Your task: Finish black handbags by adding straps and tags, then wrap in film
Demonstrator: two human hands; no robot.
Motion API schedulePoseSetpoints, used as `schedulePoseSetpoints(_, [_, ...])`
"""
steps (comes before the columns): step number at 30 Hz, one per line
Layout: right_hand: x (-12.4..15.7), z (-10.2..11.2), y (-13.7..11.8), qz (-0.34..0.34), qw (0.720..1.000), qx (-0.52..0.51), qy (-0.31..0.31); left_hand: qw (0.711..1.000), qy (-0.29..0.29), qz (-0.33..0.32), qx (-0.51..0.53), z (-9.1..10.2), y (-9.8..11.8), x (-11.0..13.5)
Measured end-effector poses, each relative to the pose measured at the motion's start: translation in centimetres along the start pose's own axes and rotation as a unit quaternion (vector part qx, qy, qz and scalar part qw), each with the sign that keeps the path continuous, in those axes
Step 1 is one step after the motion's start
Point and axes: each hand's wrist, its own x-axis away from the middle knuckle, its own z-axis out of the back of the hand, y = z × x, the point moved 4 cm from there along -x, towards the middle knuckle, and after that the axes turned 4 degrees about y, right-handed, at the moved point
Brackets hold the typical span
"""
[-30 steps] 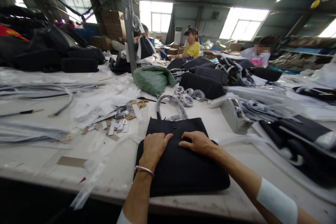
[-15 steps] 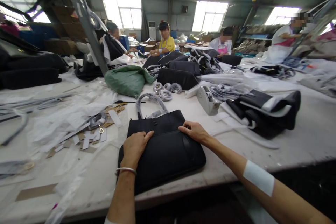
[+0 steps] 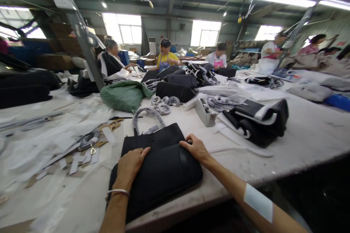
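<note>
A black handbag (image 3: 161, 174) lies flat on the white work table (image 3: 308, 134) right in front of me, its wrapped grey handle (image 3: 147, 114) arching away from me. My left hand (image 3: 129, 165) rests on the bag's left half, fingers together and flat, a thin bracelet on the wrist. My right hand (image 3: 195, 147) lies on the bag's upper right edge, its fingers curled over the top of the front pocket. Neither hand lifts anything.
To the right lies another black bag with white trim (image 3: 259, 120) and a tape dispenser (image 3: 204, 112). A green sack (image 3: 124, 95), wrapped handle coils (image 3: 164, 101), paper scraps and plastic film (image 3: 82, 153) lie left. Several seated people work at the far end.
The view has swung to the right, so the bag sits lower and further left in frame. My hands have slid apart on the bag, the right one moving to its right edge.
</note>
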Motion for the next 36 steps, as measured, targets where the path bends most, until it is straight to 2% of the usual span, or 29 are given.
schedulePoseSetpoints(3, [0.3,-0.3,-0.7,0.003,1.000,-0.021,0.013,1.000,-0.014,0.000,0.015,-0.3,-0.3,-0.3])
schedulePoseSetpoints(7, [0.8,-0.7,-1.3,0.010,1.000,-0.018,-0.020,0.999,-0.038,0.000,0.021,-0.7,-0.7,-0.6])
schedulePoseSetpoints(11, [0.5,-0.1,-1.8,0.003,0.995,0.086,-0.047,0.998,-0.040,-0.034,0.020,-0.8,-0.9,-0.8])
schedulePoseSetpoints(15, [0.5,-0.3,-3.3,0.057,0.976,0.202,-0.048,0.996,-0.044,-0.076,0.005,-0.7,-1.0,-0.9])
schedulePoseSetpoints(17, [0.6,-0.9,-3.7,0.074,0.977,0.198,-0.027,0.996,-0.057,-0.070,0.003,-0.6,-0.9,-0.9])
schedulePoseSetpoints(19, [0.7,-1.3,-3.5,0.062,0.984,0.169,-0.008,0.997,-0.068,-0.041,0.006,-0.4,-0.8,-0.8])
schedulePoseSetpoints(23, [0.8,-1.4,-3.5,0.058,0.985,0.159,-0.025,0.999,-0.035,-0.018,0.017,0.2,-0.4,-0.5])
schedulePoseSetpoints(25, [1.1,-1.1,-4.7,0.094,0.974,0.206,-0.023,0.999,-0.023,-0.011,0.025,0.3,-0.3,-0.4])
schedulePoseSetpoints(28, [2.7,-1.4,-7.8,0.216,0.946,0.243,0.010,0.999,-0.024,-0.008,0.034,0.2,-0.2,-0.4])
schedulePoseSetpoints(31, [5.0,-3.2,-9.8,0.336,0.918,0.207,-0.033,0.999,-0.010,-0.022,0.033,0.0,0.1,-0.6])
schedulePoseSetpoints(34, [6.1,-4.9,-9.6,0.354,0.910,0.201,-0.082,0.998,0.016,-0.007,0.059,-0.1,-0.2,-0.5])
schedulePoseSetpoints(36, [6.0,-5.5,-9.0,0.340,0.914,0.201,-0.093,0.992,0.066,-0.041,0.102,0.1,-1.0,0.2])
